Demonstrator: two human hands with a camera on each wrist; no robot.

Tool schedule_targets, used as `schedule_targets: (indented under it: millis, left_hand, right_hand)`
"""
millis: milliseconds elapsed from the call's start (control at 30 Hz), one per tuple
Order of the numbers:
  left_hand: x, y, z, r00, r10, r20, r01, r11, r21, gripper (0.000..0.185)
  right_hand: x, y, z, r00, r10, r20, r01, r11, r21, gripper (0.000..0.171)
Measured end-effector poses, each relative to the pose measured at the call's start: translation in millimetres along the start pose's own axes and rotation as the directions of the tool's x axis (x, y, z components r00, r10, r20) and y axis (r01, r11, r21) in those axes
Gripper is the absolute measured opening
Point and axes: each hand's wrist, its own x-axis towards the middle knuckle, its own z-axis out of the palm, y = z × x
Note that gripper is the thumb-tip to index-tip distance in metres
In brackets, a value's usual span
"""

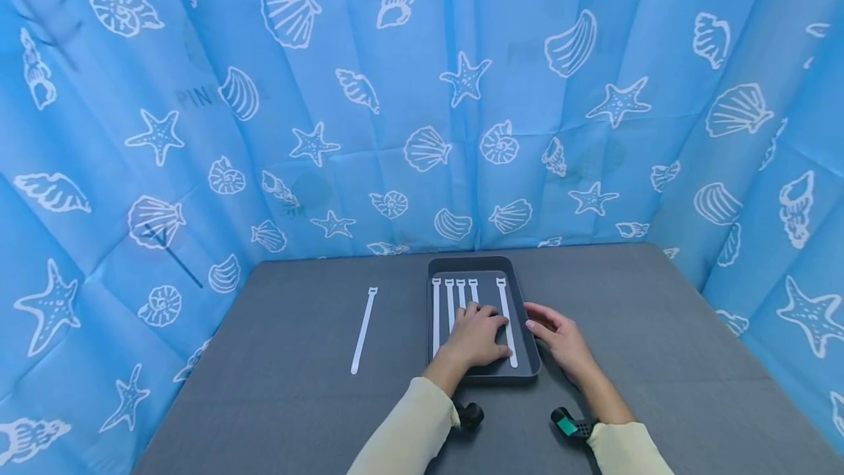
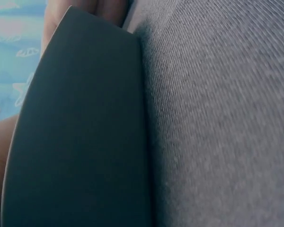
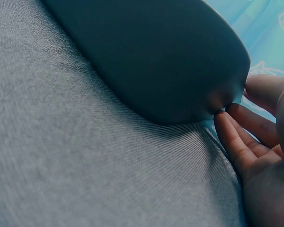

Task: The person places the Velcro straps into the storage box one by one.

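A: Item one, risk. The left hand (image 1: 476, 336) lies inside the dark tray (image 1: 484, 266), over the white straps (image 1: 449, 299) laid side by side in it. In my judgement, lifting one strap could drag a neighbour with it, since they lie close together and their hook ends may catch. The tray is light-looking and could skate on the grey cloth-covered table (image 1: 297, 402) if it is not steadied.

B: Item two, the steadying hand?

A: The right hand (image 1: 560, 339) rests on the table at the tray's right wall. In the right wrist view its fingertips (image 3: 227, 124) touch the tray's outer corner (image 3: 217, 97); the fingers are loosely bent and slightly apart, clasping nothing.

B: Item three, left fingers?

A: Curled gently downward, close together, resting on the straps near mid-tray. Whether they pinch one, I cannot tell; the knuckles hide the tips.

B: Item four, strays?

A: One single strap (image 1: 364, 328) lies on the table, well left of the tray, untouched.
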Motion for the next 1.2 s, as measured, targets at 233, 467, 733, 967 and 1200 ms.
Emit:
schedule_targets:
  millis: [233, 467, 733, 967, 1200]
  left_hand:
    - [2.6, 6.1, 1.5, 1.0, -0.006, 0.006, 0.006, 1.0, 0.004, 0.055]
    - [2.8, 6.3, 2.2, 1.0, -0.01, -0.011, 0.01, 1.0, -0.006, 0.057]
    - [-5.1, -1.9, -4.5, 0.995, -0.013, -0.097, -0.001, 0.99, -0.139, 0.056]
    - [-22.8, -18.9, -17.3, 0.962, -0.116, -0.246, 0.051, 0.965, -0.257, 0.043]
    - [-31.4, -18.5, -18.8, 0.971, -0.038, -0.237, 0.015, 0.995, -0.098, 0.034]
  right_hand:
    - [0.3, -0.5, -1.1, 1.0, 0.006, 0.003, -0.006, 1.0, 0.028, 0.045]
    - [-0.2, -2.4, 0.1, 1.0, 0.012, 0.003, -0.012, 0.999, 0.033, 0.043]
    - [-0.6, -2.4, 0.0, 1.0, 0.007, 0.005, -0.007, 1.0, 0.02, 0.042]
    - [-0.3, 0.7, 2.3, 1.0, 0.008, 0.004, -0.008, 1.0, 0.003, 0.042]
    - [0.2, -0.9, 1.9, 1.0, 0.002, -0.001, -0.002, 1.0, -0.01, 0.042]
